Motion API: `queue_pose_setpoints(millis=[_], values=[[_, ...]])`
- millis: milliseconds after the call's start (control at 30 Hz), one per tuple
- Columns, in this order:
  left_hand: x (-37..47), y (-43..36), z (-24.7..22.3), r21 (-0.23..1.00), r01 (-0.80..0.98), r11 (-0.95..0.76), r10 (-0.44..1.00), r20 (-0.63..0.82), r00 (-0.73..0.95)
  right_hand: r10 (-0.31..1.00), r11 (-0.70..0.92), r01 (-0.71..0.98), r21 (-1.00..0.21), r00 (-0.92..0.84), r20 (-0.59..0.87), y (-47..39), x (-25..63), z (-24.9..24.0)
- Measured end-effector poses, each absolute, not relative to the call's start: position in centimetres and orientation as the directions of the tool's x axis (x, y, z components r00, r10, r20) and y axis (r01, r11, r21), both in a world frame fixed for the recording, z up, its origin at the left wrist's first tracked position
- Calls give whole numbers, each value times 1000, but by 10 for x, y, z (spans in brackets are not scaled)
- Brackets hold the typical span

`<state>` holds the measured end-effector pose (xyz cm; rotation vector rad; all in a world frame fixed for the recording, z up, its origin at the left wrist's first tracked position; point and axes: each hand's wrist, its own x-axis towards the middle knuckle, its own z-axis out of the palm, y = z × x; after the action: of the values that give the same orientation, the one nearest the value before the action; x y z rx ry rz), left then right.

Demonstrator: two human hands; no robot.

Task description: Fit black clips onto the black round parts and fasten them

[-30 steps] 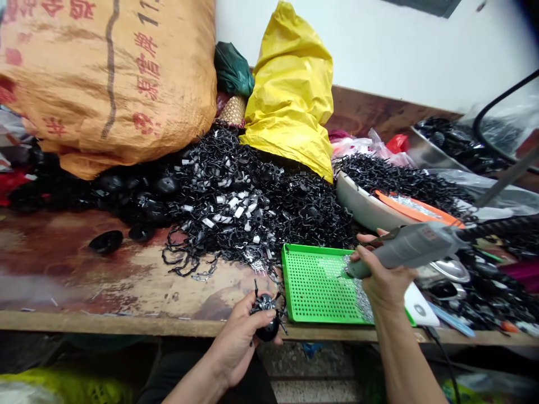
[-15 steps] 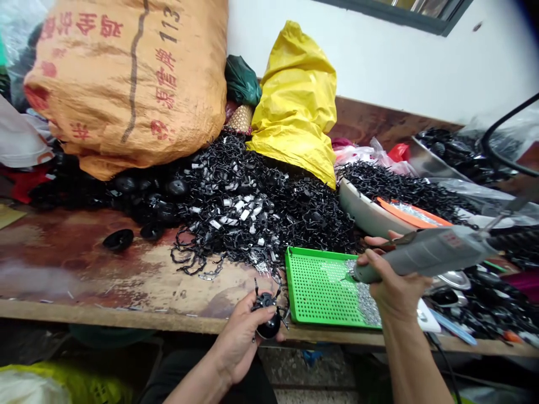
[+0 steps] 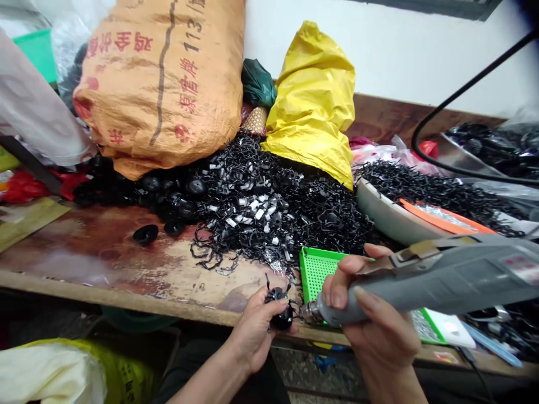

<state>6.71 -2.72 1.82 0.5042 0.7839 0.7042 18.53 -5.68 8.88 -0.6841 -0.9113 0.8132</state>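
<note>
My left hand point(image 3: 252, 331) is closed round a small black plastic bug-shaped toy point(image 3: 281, 318) with thin legs, its thumb pressing on top, just over the table's front edge. My right hand point(image 3: 379, 328) grips a grey electric screwdriver point(image 3: 446, 275) that lies nearly level. The screwdriver's tip is at the right side of the toy; whether it touches cannot be made out. Behind the screwdriver is a green perforated tray point(image 3: 314, 272), partly covered by it and by my right hand. Small silvery screws point(image 3: 423, 325) show at the tray's right end.
A heap of black and white plastic parts point(image 3: 261, 207) lies behind my hands. An orange sack point(image 3: 168, 84) and a yellow bag point(image 3: 314, 106) stand at the back. To the right is a pale basin point(image 3: 387, 216) of black parts; a black cable point(image 3: 458, 78) hangs above it.
My right hand has brought the screwdriver from above the green tray leftward and nearer, to beside the toy. My left hand keeps hold of the toy. The whole view has shifted.
</note>
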Motion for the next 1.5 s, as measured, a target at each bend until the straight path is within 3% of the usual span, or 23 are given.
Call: queue_pose_setpoints(millis=[1000,1200,1300,1367,1433,1500], values=[[72,-30,30,682,-320,658,720,-445,531,847,507,-238,-828,318,427,-60,175,78],[72,-38,29,694,-271,667,684,-425,593,865,488,-266,-831,21,501,-59,180,76],[73,-44,26,691,-214,691,631,-432,644,743,480,-426,-767,-267,613,-53,180,71],[73,-44,24,686,-211,696,624,-433,651,677,455,-491,-743,-351,647,-49,179,68],[71,-40,24,687,-236,687,644,-426,636,761,435,-458,-775,-273,589,-45,181,69],[60,-29,26,704,-267,658,693,-426,582,875,416,-387,-822,-75,479,-39,189,73]])
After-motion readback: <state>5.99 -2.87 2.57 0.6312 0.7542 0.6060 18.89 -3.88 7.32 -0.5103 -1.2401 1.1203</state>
